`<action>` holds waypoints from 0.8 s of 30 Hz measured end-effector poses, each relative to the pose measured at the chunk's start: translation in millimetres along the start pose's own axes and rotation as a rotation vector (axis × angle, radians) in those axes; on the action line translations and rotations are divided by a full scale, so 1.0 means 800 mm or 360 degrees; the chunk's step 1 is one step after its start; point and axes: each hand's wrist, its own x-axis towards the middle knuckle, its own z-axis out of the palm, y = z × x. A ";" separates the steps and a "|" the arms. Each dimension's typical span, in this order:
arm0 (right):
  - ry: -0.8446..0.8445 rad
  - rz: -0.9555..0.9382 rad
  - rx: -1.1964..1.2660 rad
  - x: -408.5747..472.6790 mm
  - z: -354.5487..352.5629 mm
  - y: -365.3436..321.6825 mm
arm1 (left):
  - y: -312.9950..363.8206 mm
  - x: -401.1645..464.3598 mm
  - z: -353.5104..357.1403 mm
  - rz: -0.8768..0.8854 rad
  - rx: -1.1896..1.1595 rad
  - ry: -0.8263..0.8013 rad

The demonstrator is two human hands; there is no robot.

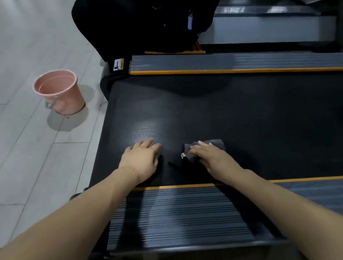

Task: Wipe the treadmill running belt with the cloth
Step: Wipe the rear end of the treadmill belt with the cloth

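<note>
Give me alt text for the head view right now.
The right hand presses a dark grey cloth on the black running belt, while the left hand rests flat on the belt beside it. A pink bucket stands on the tiled floor.

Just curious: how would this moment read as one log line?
right hand presses cloth on belt | left hand flat on belt | bucket on floor

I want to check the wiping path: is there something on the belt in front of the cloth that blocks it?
Nothing visible does. The right hand presses the cloth on the running belt, bare beyond it; the left hand rests beside.
</note>
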 end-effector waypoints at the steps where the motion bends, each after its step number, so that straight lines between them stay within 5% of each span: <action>1: 0.0023 -0.0014 0.0001 0.003 -0.001 0.004 | 0.007 0.004 -0.001 -0.0015 0.0014 -0.0002; 10: 0.0403 0.0145 -0.0034 0.011 -0.031 0.075 | 0.092 0.050 -0.014 -0.0041 0.0035 0.0036; 24: 0.0267 0.0258 0.0061 0.062 -0.075 0.134 | 0.139 0.143 -0.001 -0.0347 -0.0051 -0.0045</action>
